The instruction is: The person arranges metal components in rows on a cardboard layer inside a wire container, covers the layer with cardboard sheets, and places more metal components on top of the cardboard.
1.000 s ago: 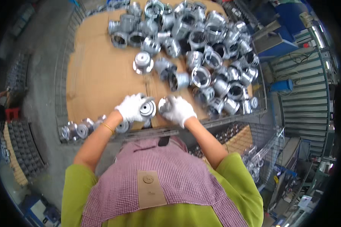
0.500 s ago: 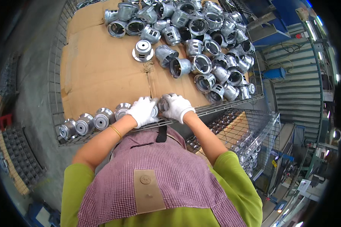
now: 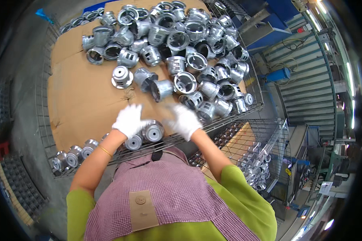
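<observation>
My left hand [image 3: 128, 121], in a white glove, hovers over the near edge of the cardboard with its fingers apart and nothing in them. Close by, my right hand [image 3: 184, 121], gloved too and blurred by motion, has its fingers stretched out and holds nothing. Between and below the hands, a silvery metal housing [image 3: 153, 131] stands at the right end of a row along the edge. Beside it is another housing [image 3: 133, 142]; my left forearm partly hides the row. Beyond the hands, a flanged housing [image 3: 121, 77] stands alone, near a large heap of metal housings [image 3: 177, 40].
A cardboard sheet [image 3: 76, 104] lines the wire cage [image 3: 44, 120]. Below its right side, a second wire cage [image 3: 265, 134] holds more metal parts. A blue metal structure [image 3: 263, 38] stands at the far right. Dark parts in rows [image 3: 18, 180] lie at the left.
Both hands have come off the housings at the near edge and moved apart, opening. The housing that was between them now stands in the row. My view has shifted, so the heap appears further left.
</observation>
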